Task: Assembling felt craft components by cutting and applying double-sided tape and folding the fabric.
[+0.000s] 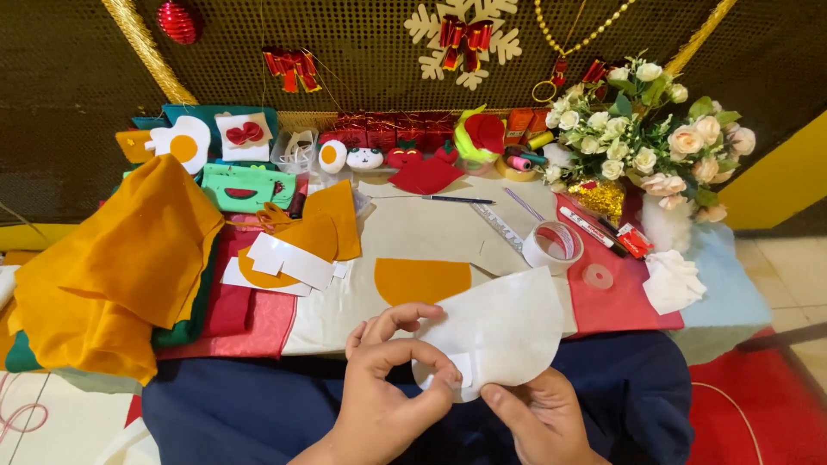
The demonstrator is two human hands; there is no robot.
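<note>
Two hands meet at the lower edge of a white, semicircular piece of felt point(504, 331), held just above the near edge of the worktop point(431, 232). Left hand point(392, 387): thumb and forefinger curl into a ring and pinch a small white tab at the lower left rim of the piece. Right hand point(538, 418): thumb presses up against the underside of the same rim, fingers hidden beneath it. Directly behind the white piece, a mustard-yellow felt half-disc point(422, 280) lies flat on cream cloth. To the right of it stand a roll of clear tape point(553, 245) and, near it, a clear plastic ruler point(501, 226); a smaller clear tape ring point(597, 276) rests on red felt. At left, a heap of folded mustard-yellow fabric point(116, 271) covers green and red layers; cut yellow and white shapes point(289, 250) lie between the heap and the half-disc. Rear right: a bunch of white artificial roses point(646, 138). A dark blue cloth point(250, 405) spreads under the hands.
</note>
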